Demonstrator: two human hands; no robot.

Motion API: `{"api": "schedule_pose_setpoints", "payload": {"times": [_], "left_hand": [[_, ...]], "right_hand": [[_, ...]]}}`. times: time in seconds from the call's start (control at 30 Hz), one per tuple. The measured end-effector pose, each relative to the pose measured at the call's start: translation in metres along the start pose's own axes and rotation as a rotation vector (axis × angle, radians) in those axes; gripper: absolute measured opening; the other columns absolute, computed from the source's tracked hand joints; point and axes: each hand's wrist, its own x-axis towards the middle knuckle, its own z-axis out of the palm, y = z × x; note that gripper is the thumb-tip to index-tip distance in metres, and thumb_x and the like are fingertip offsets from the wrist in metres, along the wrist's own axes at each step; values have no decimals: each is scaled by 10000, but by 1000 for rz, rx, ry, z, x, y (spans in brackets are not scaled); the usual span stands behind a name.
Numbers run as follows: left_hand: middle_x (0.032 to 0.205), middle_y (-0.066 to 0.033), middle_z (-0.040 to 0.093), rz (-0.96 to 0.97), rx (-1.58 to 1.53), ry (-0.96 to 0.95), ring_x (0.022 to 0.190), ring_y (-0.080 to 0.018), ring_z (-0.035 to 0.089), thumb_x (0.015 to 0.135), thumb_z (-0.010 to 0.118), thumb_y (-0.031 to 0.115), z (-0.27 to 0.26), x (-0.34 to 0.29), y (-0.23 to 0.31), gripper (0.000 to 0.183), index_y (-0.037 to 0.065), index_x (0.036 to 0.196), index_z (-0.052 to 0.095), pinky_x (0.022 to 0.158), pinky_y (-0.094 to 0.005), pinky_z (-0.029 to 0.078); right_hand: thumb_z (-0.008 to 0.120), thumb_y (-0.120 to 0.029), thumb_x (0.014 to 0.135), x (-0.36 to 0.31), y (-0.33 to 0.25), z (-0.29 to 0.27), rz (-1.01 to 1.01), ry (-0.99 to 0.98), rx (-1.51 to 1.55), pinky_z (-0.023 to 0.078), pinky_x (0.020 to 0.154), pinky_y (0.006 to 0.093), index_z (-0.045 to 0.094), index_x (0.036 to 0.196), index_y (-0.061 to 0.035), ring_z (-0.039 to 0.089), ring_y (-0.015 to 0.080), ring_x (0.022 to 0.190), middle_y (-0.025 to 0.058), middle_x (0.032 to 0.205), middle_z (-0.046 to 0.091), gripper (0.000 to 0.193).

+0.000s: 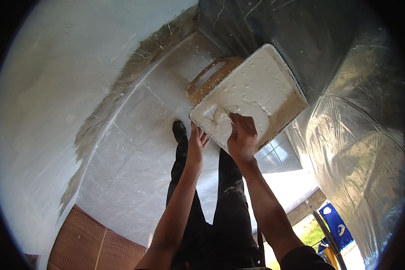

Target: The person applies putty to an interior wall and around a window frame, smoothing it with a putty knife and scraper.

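Note:
A rectangular tray [281,67] with a worn, dark-flecked rim sits tilted across the upper middle, filled with thick white paste [256,83]. My right hand [243,135] reaches over its near side, fingers closed round the handle of a tool [220,116]. The tool's far end is smeared with white and partly sunk in the paste, so its exact kind is unclear. At the near left corner of the tray, my left hand [196,143] rests against the outer edge with its fingers stretched out.
Under the tray's far left side shows a brown stool-like support [211,76] with a long slot. A pale wall [72,85] with a rough grey lower band rises at left. Plastic sheeting [346,126] hangs at right. Grey tiles [135,117] and a brown panel [85,238] lie below.

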Motion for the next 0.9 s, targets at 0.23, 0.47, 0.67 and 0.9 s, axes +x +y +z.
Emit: {"api": "schedule_pose_setpoints", "payload": {"times": [0.23,0.47,0.67,0.9], "left_hand": [[1645,-132,105,-117,57,-97,1473,-362,233,984,310,654,-14,-2,15,864,120,1583,-10,1186,-507,171],[1644,-152,86,-155,79,-139,1471,-366,243,980,323,652,-35,6,22,879,92,1580,7,1189,-504,170],[1634,-187,103,-176,78,-171,1464,-370,262,973,334,658,-29,8,25,905,54,1573,28,1190,-495,179],[1631,-193,114,-162,85,-158,1462,-375,264,973,335,653,-43,13,28,916,30,1568,26,1189,-503,175]], "right_hand": [[588,122,727,7,-5,10,-65,-35,-100,492,840,404,695,981,-15,638,305,934,120,965,710,308],[574,119,777,11,-22,24,75,140,-116,512,828,412,705,1026,-15,647,314,936,130,993,714,312],[589,67,803,0,-25,35,284,144,-33,508,813,450,678,1077,-3,636,368,946,186,968,693,297],[600,17,870,11,-43,3,519,265,123,525,806,340,682,1122,9,705,267,896,187,996,705,264]]}}
